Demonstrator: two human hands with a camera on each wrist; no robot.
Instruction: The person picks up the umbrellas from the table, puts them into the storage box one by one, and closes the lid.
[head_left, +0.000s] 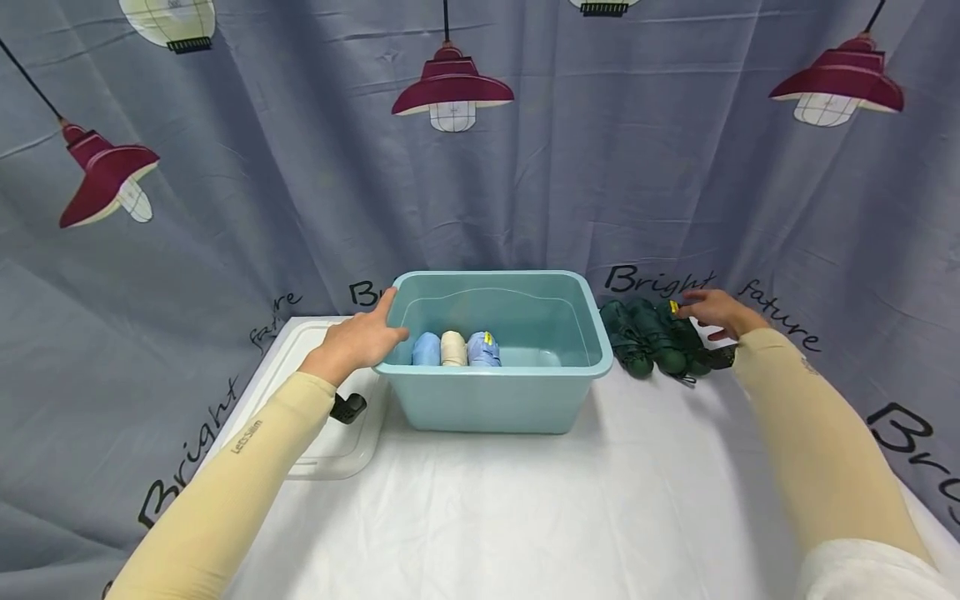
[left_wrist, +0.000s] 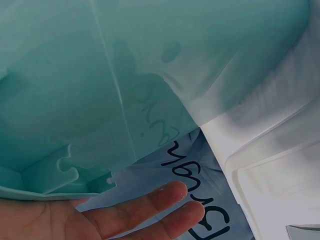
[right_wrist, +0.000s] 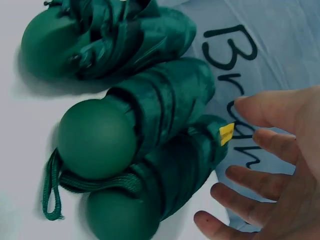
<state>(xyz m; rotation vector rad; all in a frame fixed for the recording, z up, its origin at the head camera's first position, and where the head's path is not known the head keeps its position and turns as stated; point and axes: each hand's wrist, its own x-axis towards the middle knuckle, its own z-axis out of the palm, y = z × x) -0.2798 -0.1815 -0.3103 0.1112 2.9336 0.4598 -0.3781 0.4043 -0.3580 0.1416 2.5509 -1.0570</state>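
Note:
A pale teal plastic bin stands in the middle of the table. My left hand rests at its left rim; in the left wrist view, two fingers stretch out below the rim on the outer side. Inside the bin lie a blue roll, a cream roll and a periwinkle roll with a yellow tag. To the right of the bin, three dark green folded umbrellas with round handles lie side by side. Beside their far ends my right hand spreads its fingers, holding nothing.
Left of the bin a white lid lies flat, partly under my left forearm. White cloth covers the table. A grey-blue curtain printed with lamps and lettering hangs behind and at both sides.

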